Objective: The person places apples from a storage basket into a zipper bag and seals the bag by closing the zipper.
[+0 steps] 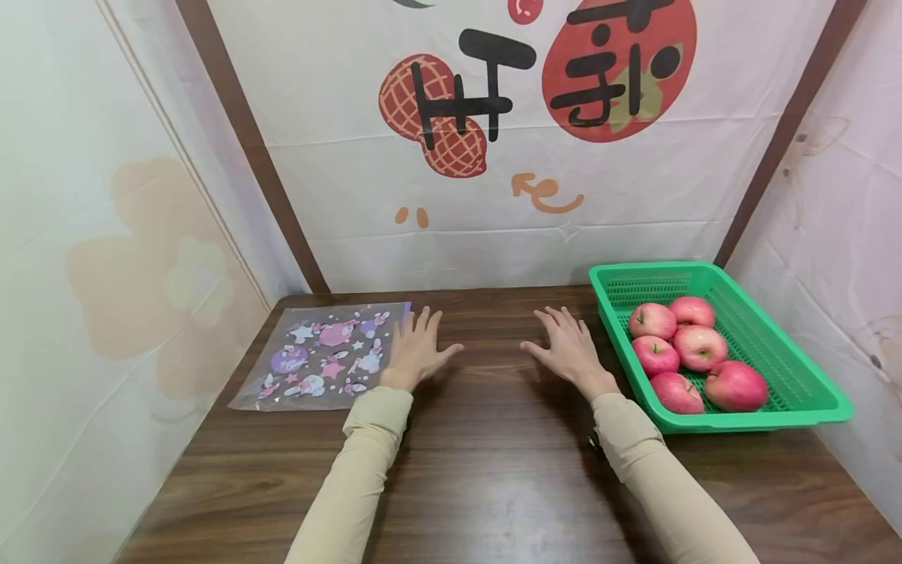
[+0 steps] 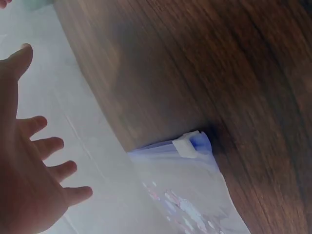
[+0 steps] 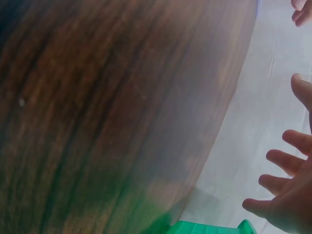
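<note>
Fingers spread, my left hand (image 1: 416,350) is held out beside the right edge of a clear plastic zipper bag (image 1: 320,356), overlapping it in the head view. The bag lies flat, printed with pink, purple and white cartoon figures and stars; its purple zip edge and white slider (image 2: 185,147) show in the left wrist view. My right hand (image 1: 569,351) is also spread and holds nothing, just left of a green plastic basket (image 1: 789,345). Several red apples, one of them a pale pink apple (image 1: 701,348), sit inside the basket.
Both hands are over a dark wood-grain table (image 1: 486,470). A white cloth backdrop (image 1: 493,258) with printed fruit and characters rises behind the table, and similar cloth walls (image 1: 106,313) hang at left and right. The basket stands close to the right wall.
</note>
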A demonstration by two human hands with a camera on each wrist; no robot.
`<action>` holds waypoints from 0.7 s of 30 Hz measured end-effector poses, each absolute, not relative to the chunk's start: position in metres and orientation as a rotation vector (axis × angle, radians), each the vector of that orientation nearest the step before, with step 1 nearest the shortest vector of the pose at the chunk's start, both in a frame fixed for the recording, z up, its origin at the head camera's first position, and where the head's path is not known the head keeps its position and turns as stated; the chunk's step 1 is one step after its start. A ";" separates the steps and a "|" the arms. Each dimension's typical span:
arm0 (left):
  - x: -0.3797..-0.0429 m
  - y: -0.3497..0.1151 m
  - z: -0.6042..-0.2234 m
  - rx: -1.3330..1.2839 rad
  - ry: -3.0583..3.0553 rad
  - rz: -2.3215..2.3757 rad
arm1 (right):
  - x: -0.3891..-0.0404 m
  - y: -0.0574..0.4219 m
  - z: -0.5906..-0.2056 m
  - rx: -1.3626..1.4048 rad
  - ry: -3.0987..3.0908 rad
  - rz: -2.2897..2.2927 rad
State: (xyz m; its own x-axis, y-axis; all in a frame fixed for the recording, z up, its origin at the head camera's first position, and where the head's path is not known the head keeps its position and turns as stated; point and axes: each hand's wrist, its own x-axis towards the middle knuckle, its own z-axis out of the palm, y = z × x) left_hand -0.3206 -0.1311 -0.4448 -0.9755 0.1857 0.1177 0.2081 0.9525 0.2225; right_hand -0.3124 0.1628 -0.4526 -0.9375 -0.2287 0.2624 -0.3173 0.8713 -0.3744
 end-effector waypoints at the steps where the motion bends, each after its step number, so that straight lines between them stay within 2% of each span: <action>1: -0.320 -0.133 -0.445 -0.277 -3.016 -0.342 | -0.312 0.162 -0.452 0.420 -2.830 0.623; 10: -0.315 -0.150 -0.443 -0.001 -3.067 -0.352 | -0.310 0.157 -0.451 0.460 -2.787 0.620; 21: -0.310 -0.167 -0.438 0.070 -3.092 -0.394 | -0.302 0.145 -0.443 0.476 -2.730 0.693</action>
